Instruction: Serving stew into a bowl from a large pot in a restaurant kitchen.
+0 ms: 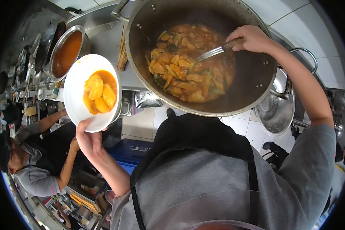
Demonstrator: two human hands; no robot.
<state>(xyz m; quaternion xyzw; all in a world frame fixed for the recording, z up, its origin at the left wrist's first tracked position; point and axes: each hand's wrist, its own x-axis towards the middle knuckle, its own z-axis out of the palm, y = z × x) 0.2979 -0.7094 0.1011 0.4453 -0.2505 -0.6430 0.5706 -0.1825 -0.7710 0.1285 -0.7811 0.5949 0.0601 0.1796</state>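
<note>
My left hand (90, 139) grips the near rim of a white bowl (74, 77), thumb on top. Several yellow-orange chunks of food (100, 96) sit in it with orange sauce. With my right hand (251, 38) I hold the brown wooden handle of a metal utensil (214, 52). Its far end is sunk in the stew, so its shape there is hidden. The large metal pot (247, 83) holds an orange-red stew (187, 69) with chunks and pale green strips. The bowl is left of the pot, apart from it.
A steel pot of orange-red sauce (69, 53) stands beyond the bowl. A bundle of thin sticks (122, 49) lies on the steel counter (103, 37). At right hangs a perforated metal strainer (276, 112). Another person (43, 161) is close on the left. A blue bin (129, 149) stands below.
</note>
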